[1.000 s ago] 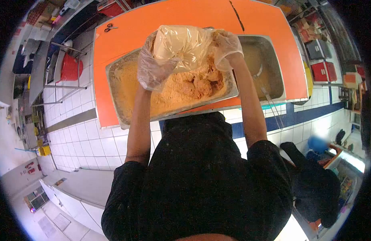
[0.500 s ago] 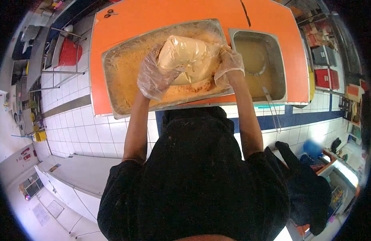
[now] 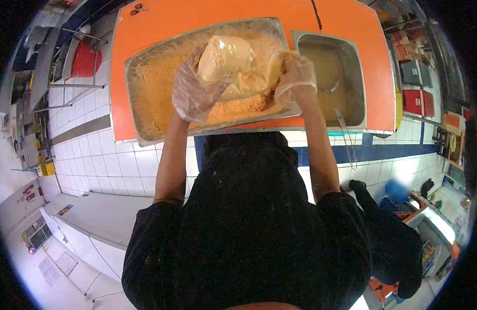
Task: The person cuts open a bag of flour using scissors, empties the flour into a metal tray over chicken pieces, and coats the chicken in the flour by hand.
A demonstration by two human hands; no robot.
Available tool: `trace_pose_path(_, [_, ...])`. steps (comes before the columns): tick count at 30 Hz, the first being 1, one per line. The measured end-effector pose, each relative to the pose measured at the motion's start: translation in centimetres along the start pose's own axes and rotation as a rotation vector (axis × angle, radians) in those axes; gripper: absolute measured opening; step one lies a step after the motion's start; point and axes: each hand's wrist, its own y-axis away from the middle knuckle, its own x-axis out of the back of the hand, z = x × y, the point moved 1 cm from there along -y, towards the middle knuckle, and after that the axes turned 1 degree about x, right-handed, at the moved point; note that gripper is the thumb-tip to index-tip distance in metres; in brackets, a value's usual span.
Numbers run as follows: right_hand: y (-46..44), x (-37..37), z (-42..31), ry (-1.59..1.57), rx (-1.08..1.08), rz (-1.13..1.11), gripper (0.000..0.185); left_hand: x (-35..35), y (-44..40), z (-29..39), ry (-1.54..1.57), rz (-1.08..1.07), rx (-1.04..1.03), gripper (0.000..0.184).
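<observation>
A clear plastic bag of pale powder (image 3: 225, 59) hangs over a large metal tray (image 3: 134, 114) that holds orange-tan flour and some coated pieces. My left hand (image 3: 194, 93), in a clear plastic glove, grips the left side of the bag. At the bag's right end, my right hand (image 3: 296, 77), gloved too, has its fingers closed on the gathered plastic. The bag hides the middle of the tray. Right of it sits a smaller metal tray (image 3: 358, 82) of cloudy liquid, with a wire-handled strainer (image 3: 342, 121) leaning over its front edge.
Scissors (image 3: 139, 9) lie at the back left of the orange table (image 3: 342, 20). A red container (image 3: 85, 61) stands on a rack at the left. Another person in dark clothes (image 3: 393, 243) is at the lower right, near a blue round object (image 3: 397, 191).
The bag was held high over the tray's back edge, then came lower over the tray. Its right end now looks looser and more open, with my right hand blurred slightly.
</observation>
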Motion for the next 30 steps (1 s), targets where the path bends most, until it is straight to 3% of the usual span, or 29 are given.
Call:
trace_pose_path(3, [-1.0,0.8,-1.5,-0.155,-0.01,0.039,0.021,-0.4,-1.0,1.2,0.02,0.032,-0.028,0.058])
trace_pose_path(5, [-3.4,0.8,-0.4,0.299,0.332,0.038,0.019,0.1,-2.5,1.5,-0.049,0.028,-0.062,0.059])
trace_pose_path(6, [-3.8,0.7,-0.7,0.297,0.331,0.034,0.019,0.4,-3.3,1.7,-0.085,0.022,-0.076,0.059])
trace_pose_path(8, [-4.9,0.5,-2.4,-0.283,0.312,-0.08,0.017,1.0,-4.7,1.8,-0.138,0.034,-0.091,0.059])
trace_pose_path(12, [-9.5,0.3,0.0,-0.523,0.175,-0.131,0.019,2.3,-5.9,2.0,-0.215,0.055,-0.1,0.059])
trace_pose_path(14, [-8.2,-0.1,-5.2,0.15,0.042,-0.063,0.02,2.6,-6.1,1.9,-0.235,0.062,-0.103,0.059])
trace_pose_path(15, [-9.1,-0.6,-3.8,0.154,0.043,-0.068,0.02,2.7,-6.2,1.9,-0.242,0.063,-0.102,0.059])
trace_pose_path(17, [-12.7,-1.5,0.7,-0.443,0.237,0.052,0.021,3.0,-6.3,1.8,-0.254,0.067,-0.109,0.059])
trace_pose_path(18, [-13.4,-1.4,1.4,-0.445,0.241,0.045,0.021,3.2,-6.6,1.8,-0.258,0.068,-0.115,0.059])
trace_pose_path(20, [-13.9,-0.9,2.7,-0.695,0.142,-0.176,0.026,3.2,-6.8,1.8,-0.263,0.059,-0.111,0.06])
trace_pose_path(21, [-13.6,-0.8,2.0,-0.691,0.142,-0.179,0.026,3.3,-6.7,1.7,-0.261,0.053,-0.111,0.06])
trace_pose_path(23, [-12.5,-0.7,-0.1,-0.23,0.055,-0.035,0.031,3.2,-6.5,1.6,-0.269,0.037,-0.117,0.06])
trace_pose_path(24, [-12.5,-0.4,0.5,-0.233,0.051,-0.032,0.031,3.3,-6.3,1.6,-0.275,0.024,-0.121,0.06])
trace_pose_path(26, [-12.5,0.6,2.5,-0.758,0.274,-0.397,0.031,3.1,-5.8,1.4,-0.284,-0.002,-0.129,0.06])
trace_pose_path(27, [-12.2,0.5,4.0,-0.756,0.274,-0.396,0.031,3.0,-5.4,1.3,-0.293,-0.016,-0.13,0.06])
trace_pose_path(29, [-11.6,0.7,6.4,-0.184,0.42,0.069,0.03,2.7,-4.9,1.2,-0.307,-0.042,-0.141,0.06])
trace_pose_path(30, [-9.6,0.8,3.8,-0.182,0.42,0.063,0.03,2.3,-4.7,1.1,-0.318,-0.058,-0.146,0.061])
